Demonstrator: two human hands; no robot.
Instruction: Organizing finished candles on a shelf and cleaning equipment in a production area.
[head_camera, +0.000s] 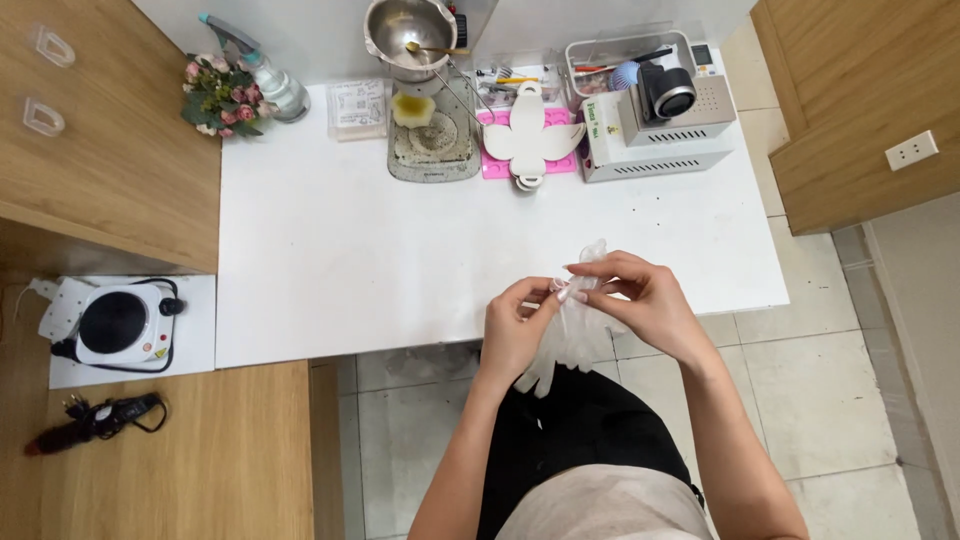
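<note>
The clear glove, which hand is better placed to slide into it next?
Probably the left. The right hand pinches the clear glove at its upper edge, holding it up, while the left hand sits beside the same edge with its fingers curled at it. Which edge is the opening is unclear.

Bare forearms, black top, pale grey apron.

So it's a thin, see-through plastic glove (572, 335), kinda milky and crinkly. It's hanging limp with its finger parts dangling down, cuff end bunched up top, right over the near edge of the white desk (330, 250).
</note>
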